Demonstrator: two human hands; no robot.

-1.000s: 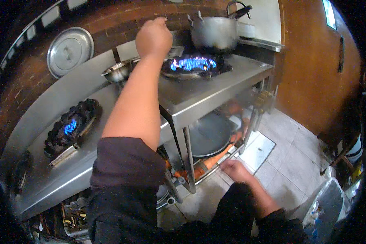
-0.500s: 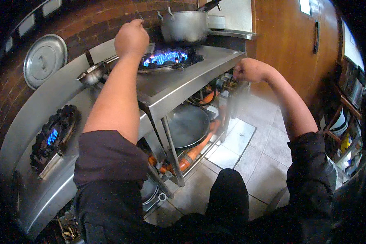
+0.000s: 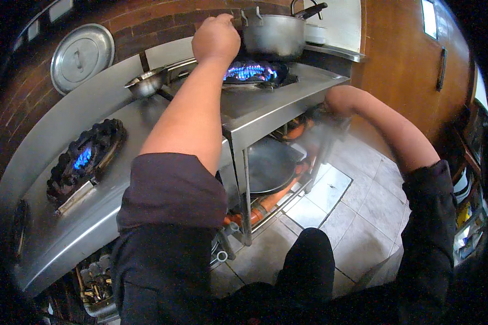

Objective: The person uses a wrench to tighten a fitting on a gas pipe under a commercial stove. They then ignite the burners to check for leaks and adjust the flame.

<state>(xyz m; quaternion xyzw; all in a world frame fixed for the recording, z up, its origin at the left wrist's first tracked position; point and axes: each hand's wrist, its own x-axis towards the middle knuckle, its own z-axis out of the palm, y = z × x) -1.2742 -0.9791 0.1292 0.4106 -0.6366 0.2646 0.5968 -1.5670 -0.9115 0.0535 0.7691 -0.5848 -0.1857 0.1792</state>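
Note:
My left hand (image 3: 217,39) is closed, held over the stove (image 3: 236,108) just left of the large metal pot (image 3: 274,37). What it grips, if anything, is hidden behind the fingers. Blue flames burn in a round burner (image 3: 255,71) beyond my left wrist. At the stove's front right corner my right hand (image 3: 340,100) reaches down past the edge, beside the pipes and valves underneath. Its fingers are blurred and tucked out of sight. A small metal pan (image 3: 147,82) rests to the left of my left forearm.
A second lit burner (image 3: 84,158) sits on the lower metal counter at left. A round lid (image 3: 82,58) leans on the brick wall. Below the stove are a wide dark pan (image 3: 271,165) and orange pipes (image 3: 268,203). A wooden door (image 3: 401,70) stands at right.
The whole view has shifted, so the stove appears farther right. My left hand is a little closer to the flames. My right hand has moved slightly left and in under the stove edge.

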